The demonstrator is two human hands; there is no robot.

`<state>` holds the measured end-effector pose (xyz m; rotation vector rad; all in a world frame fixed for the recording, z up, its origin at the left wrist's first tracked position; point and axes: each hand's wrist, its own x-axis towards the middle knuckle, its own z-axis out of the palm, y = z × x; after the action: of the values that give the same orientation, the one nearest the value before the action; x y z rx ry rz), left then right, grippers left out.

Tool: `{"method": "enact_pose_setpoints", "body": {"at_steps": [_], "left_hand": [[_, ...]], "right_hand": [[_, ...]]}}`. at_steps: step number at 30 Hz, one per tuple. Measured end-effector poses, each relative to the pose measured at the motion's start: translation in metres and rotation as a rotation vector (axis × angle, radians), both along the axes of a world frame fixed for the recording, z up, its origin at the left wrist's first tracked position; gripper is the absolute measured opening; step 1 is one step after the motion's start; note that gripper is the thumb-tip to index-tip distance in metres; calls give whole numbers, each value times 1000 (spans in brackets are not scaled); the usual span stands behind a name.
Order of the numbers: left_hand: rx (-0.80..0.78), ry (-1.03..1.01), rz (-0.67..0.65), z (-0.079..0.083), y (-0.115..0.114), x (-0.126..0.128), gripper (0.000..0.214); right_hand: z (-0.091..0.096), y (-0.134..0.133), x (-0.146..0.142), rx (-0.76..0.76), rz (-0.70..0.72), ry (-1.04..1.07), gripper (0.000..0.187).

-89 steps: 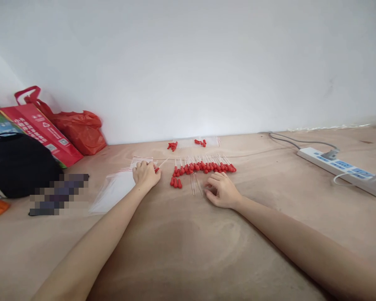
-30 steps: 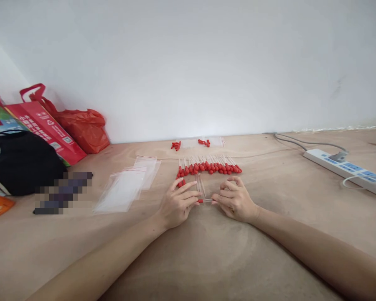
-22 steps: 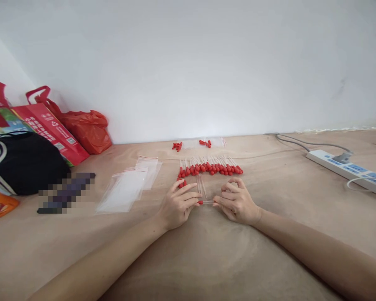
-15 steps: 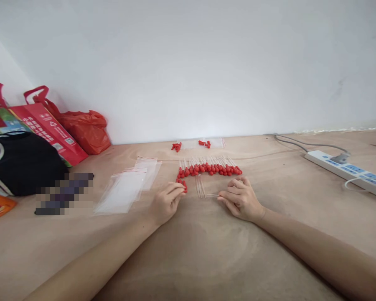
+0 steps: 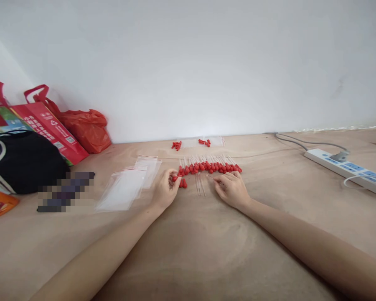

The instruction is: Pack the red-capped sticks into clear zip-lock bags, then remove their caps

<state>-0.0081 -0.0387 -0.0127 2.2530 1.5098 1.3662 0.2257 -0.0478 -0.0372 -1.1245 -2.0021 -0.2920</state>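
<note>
My left hand (image 5: 166,189) pinches a red rubber bulb (image 5: 176,178) between thumb and fingertips, just left of the row. A couple of loose red bulbs (image 5: 183,183) lie on the table right beside it. In my right hand (image 5: 232,189), the closed fingers grip a thin clear glass tube (image 5: 209,176); most of it is hidden by the hand. Several bare glass tubes (image 5: 200,186) lie between the two hands. Behind them runs a row of glass droppers (image 5: 210,168), their red bulbs facing me and their tubes pointing to the wall.
More red bulbs (image 5: 176,146) and clear bags (image 5: 217,142) lie near the wall. Flat zip bags (image 5: 122,190) are at the left, beside a pixelated dark object (image 5: 65,192). Black (image 5: 25,163) and red bags (image 5: 87,131) stand farther left; a power strip (image 5: 347,165) lies right.
My left hand has lifted away slightly with one red bulb, its fingers turned up. My right hand has moved up and left, and less of the glass tube sticks out of it.
</note>
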Motion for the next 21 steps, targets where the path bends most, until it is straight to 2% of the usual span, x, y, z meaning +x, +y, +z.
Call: {"method": "enact_pose_setpoints", "body": {"at_steps": [2, 6, 16, 21], "left_hand": [[-7, 14, -24, 1, 2, 4, 9], [13, 57, -38, 3, 6, 6, 9], [-40, 110, -31, 1, 1, 4, 22], [-50, 91, 59, 1, 6, 1, 24]], "right_hand": [[-1, 5, -5, 22, -23, -8, 16], [1, 10, -11, 42, -10, -26, 17], [12, 2, -15, -98, 95, -116, 23], [15, 1, -15, -135, 122, -155, 37]]}}
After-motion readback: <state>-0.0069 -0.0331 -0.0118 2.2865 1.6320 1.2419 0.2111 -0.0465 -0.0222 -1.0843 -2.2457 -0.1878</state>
